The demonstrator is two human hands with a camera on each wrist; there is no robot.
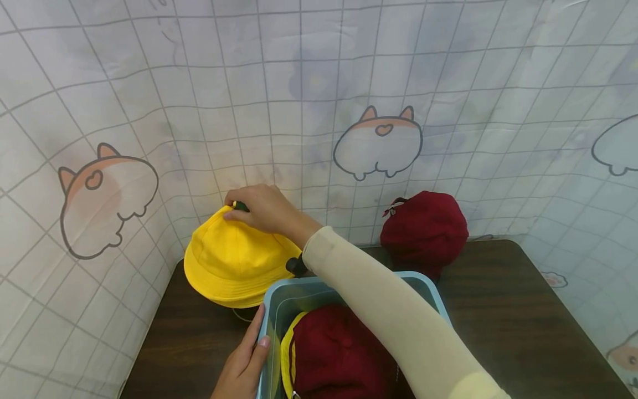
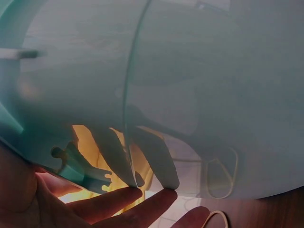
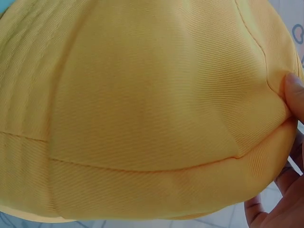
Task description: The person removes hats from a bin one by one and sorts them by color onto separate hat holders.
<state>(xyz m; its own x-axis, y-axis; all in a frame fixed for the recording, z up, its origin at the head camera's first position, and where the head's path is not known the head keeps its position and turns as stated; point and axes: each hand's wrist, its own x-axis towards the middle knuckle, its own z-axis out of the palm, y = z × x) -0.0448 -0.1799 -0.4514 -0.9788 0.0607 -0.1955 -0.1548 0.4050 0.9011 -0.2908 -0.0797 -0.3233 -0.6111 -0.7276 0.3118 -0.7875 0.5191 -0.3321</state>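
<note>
My right hand (image 1: 264, 208) pinches the top of a yellow brimmed hat (image 1: 234, 249) at the back left of the table. Brim down, the hat hangs beside a light blue plastic bin (image 1: 294, 282). Its stitched crown (image 3: 142, 95) fills the right wrist view, with my thumb and fingers at the right edge. My left hand (image 1: 241, 363) rests at the bin's left side, thumb at the rim. In the left wrist view, extended fingers (image 2: 152, 204) touch the glossy outer wall (image 2: 228, 95). Inside the bin lies a dark red hat (image 1: 339, 354) with a yellow edge, partly hidden by my right sleeve.
Another dark red hat (image 1: 426, 230) stands at the back right, close to the patterned wall covering (image 1: 319, 83). Dark wooden tabletop (image 1: 518, 321) extends right of the bin. A thin pale cord loop (image 1: 244, 316) shows below the yellow hat's brim.
</note>
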